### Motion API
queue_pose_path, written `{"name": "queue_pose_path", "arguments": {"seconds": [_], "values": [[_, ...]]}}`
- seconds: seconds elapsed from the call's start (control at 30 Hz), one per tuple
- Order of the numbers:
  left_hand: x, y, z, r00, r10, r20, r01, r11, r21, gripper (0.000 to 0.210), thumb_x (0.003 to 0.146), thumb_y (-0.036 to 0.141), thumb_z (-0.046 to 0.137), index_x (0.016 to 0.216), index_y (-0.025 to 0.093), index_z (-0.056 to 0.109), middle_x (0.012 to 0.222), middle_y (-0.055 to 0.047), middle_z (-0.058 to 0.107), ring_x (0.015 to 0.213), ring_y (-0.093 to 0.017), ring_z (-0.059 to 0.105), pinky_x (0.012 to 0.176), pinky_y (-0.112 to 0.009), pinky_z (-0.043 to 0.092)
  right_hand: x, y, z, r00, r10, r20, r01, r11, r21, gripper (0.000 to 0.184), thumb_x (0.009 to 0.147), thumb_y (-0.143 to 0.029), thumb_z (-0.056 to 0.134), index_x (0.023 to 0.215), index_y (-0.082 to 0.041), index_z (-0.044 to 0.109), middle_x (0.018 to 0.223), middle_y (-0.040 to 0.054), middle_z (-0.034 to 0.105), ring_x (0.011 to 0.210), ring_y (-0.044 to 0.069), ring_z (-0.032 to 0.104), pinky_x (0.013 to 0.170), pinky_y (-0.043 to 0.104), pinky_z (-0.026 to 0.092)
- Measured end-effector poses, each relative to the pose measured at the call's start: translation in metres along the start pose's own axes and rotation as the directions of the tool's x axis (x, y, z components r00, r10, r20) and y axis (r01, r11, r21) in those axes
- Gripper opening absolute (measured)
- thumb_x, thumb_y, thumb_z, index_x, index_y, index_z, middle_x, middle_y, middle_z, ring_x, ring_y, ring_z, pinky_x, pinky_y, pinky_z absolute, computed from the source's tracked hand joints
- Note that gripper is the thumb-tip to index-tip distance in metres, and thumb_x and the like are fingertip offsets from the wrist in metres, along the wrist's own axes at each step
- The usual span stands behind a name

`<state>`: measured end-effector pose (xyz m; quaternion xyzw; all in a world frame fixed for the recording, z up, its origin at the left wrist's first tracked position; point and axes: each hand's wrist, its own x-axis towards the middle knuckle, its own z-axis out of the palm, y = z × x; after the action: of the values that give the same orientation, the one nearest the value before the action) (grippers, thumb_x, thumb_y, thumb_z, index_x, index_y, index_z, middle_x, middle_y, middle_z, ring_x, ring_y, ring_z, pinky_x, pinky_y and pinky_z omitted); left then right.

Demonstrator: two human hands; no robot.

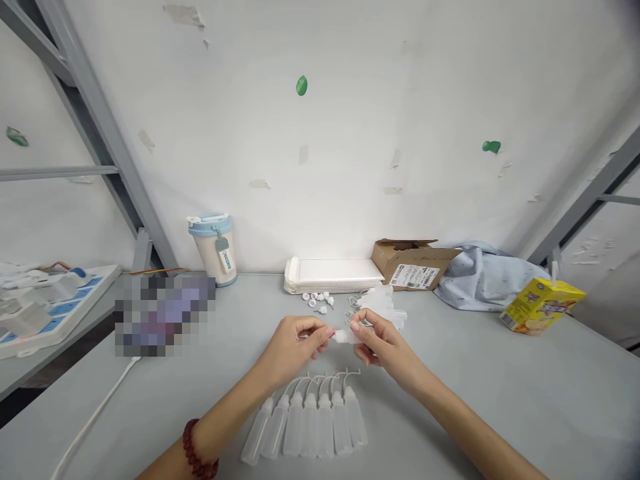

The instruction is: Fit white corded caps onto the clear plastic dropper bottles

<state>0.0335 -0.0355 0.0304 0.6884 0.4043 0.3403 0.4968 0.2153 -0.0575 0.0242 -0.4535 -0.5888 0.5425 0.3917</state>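
A small translucent squeeze bottle (343, 336) lies sideways between my two hands, above the grey table. My right hand (383, 343) is closed round its body, which the fingers mostly hide. At its white neck end, my left hand (299, 343) pinches with thumb and fingertips; what sits in that pinch is too small to make out. Nearer to me, a row of similar clear bottles (311, 427) lies side by side, thin bent tubes on their necks. Several small white caps (313, 299) are scattered beyond my left hand. More bottles with tubes (379, 299) lie heaped behind my right hand.
Along the wall stand a blue-lidded tumbler (215, 257), a stack of white flat packs (335, 272), an open cardboard box (413, 267) and a bunched blue cloth (487, 277). A yellow drink carton (540, 307) is at right. A power strip (60, 307) and white cable (95, 413) are at left.
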Motion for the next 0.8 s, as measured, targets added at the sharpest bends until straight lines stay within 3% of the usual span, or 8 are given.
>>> {"name": "queue_pose_path", "arguments": {"seconds": [0.17, 0.37, 0.5, 0.67, 0.8], "values": [[0.0002, 0.0009, -0.0034, 1.0, -0.002, 0.003, 0.002, 1.0, 0.031, 0.029, 0.079, 0.038, 0.053, 0.065, 0.014, 0.06, 0.059, 0.001, 0.053, 0.057, -0.012, 0.048, 0.056, -0.023, 0.041, 0.0011, 0.0, 0.0004, 1.0, -0.013, -0.016, 0.014, 1.0, 0.017, 0.035, 0.08, -0.055, 0.048, 0.078, -0.021, 0.039, 0.046, -0.0092, 0.04, 0.043, 0.006, 0.033, 0.045, 0.02, 0.02], [0.0005, -0.0029, -0.0004, 0.985, -0.022, 0.171, 0.036, 0.996, -0.08, 0.034, 0.082, 0.042, 0.048, 0.069, 0.014, 0.061, 0.069, -0.002, 0.059, 0.062, -0.013, 0.053, 0.055, -0.023, 0.044, -0.0002, 0.0001, -0.0001, 1.0, -0.009, 0.004, 0.009, 1.0, 0.007, 0.035, 0.08, -0.056, 0.047, 0.08, -0.021, 0.038, 0.048, -0.0078, 0.042, 0.044, 0.007, 0.034, 0.045, 0.02, 0.02], [-0.0006, -0.0028, 0.0028, 0.977, -0.049, 0.207, 0.082, 0.985, -0.154, 0.033, 0.082, 0.041, 0.049, 0.067, 0.013, 0.06, 0.066, -0.001, 0.057, 0.061, -0.012, 0.053, 0.054, -0.023, 0.045, -0.002, 0.0005, 0.0005, 0.999, -0.018, 0.037, 0.019, 0.999, -0.033, 0.033, 0.083, -0.054, 0.044, 0.081, -0.021, 0.039, 0.049, -0.0076, 0.043, 0.044, 0.007, 0.033, 0.046, 0.021, 0.022], [-0.0026, 0.0002, 0.0044, 0.982, -0.107, 0.158, 0.137, 0.972, -0.189, 0.035, 0.08, 0.042, 0.051, 0.061, 0.014, 0.056, 0.062, 0.001, 0.054, 0.055, -0.011, 0.051, 0.054, -0.024, 0.044, -0.0021, 0.0033, -0.0015, 0.965, -0.247, -0.085, 0.216, 0.938, -0.27, 0.025, 0.08, -0.045, 0.054, 0.085, -0.021, 0.051, 0.068, -0.0015, 0.052, 0.059, 0.011, 0.046, 0.052, 0.023, 0.034], [-0.0043, -0.0007, 0.0053, 0.975, -0.155, 0.161, 0.191, 0.953, -0.235, 0.035, 0.08, 0.044, 0.051, 0.064, 0.013, 0.056, 0.064, 0.0, 0.054, 0.057, -0.011, 0.052, 0.054, -0.024, 0.044, -0.002, 0.0054, -0.0036, 0.928, -0.371, -0.019, 0.33, 0.846, -0.419, 0.019, 0.083, -0.038, 0.053, 0.092, -0.022, 0.058, 0.079, 0.0028, 0.06, 0.069, 0.015, 0.054, 0.058, 0.026, 0.04]]}}
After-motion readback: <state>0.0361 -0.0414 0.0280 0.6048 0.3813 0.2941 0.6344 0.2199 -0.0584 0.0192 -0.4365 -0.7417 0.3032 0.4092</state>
